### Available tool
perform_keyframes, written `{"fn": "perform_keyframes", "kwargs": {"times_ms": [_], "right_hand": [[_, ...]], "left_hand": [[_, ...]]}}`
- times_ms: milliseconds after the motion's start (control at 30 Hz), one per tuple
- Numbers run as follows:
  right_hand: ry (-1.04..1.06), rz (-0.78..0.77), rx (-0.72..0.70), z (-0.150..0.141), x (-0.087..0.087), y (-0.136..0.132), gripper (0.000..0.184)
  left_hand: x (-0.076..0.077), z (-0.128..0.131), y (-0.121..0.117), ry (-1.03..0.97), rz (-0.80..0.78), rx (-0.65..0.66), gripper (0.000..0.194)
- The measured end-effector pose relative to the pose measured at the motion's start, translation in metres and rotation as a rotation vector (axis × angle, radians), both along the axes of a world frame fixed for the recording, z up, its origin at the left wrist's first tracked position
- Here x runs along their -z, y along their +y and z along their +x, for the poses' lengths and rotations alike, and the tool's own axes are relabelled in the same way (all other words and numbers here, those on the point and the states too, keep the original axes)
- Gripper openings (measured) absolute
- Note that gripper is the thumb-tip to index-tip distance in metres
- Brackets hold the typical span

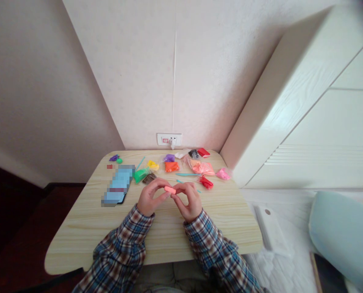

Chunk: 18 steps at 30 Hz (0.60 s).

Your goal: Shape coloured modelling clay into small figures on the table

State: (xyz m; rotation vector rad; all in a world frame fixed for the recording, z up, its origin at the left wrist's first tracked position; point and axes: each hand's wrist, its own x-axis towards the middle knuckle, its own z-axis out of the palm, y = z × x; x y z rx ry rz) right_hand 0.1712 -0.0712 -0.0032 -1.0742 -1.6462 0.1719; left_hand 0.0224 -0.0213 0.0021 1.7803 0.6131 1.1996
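Note:
A small salmon-pink piece of modelling clay (169, 190) is pinched between the fingertips of both hands, above the middle of the table. My left hand (152, 197) grips its left end with thumb and fingers. At its right end, my right hand (188, 200) holds it in a pinch. Just beyond the hands lie a bag of brown clay (149, 178), a bag of green clay (141, 175) and a bag of red clay (206, 182). A thin blue modelling tool (181, 182) lies partly behind my right hand.
Farther back on the wooden table (86, 228) are orange clay (172, 166), peach clay (202, 167), yellow clay (153, 165) and pink clay (223, 173) in bags. A phone (119, 185) lies on the left. Behind the table stands a wall with a socket (169, 139).

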Motion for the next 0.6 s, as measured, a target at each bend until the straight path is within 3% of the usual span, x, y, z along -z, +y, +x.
{"fn": "perform_keyframes", "kwargs": {"times_ms": [267, 433, 600], "right_hand": [[-0.007, 0.013, 0.013, 0.0, 0.0, 0.0, 0.012], [-0.003, 0.022, -0.009, 0.0, 0.0, 0.001, 0.013], [-0.075, -0.03, -0.005, 0.001, 0.002, 0.001, 0.016]], "left_hand": [[-0.002, 0.002, -0.001, -0.035, -0.063, 0.014, 0.014], [0.004, 0.0, 0.005, 0.008, -0.267, 0.076, 0.02], [0.013, -0.002, 0.01, -0.041, -0.51, 0.24, 0.025]]}}
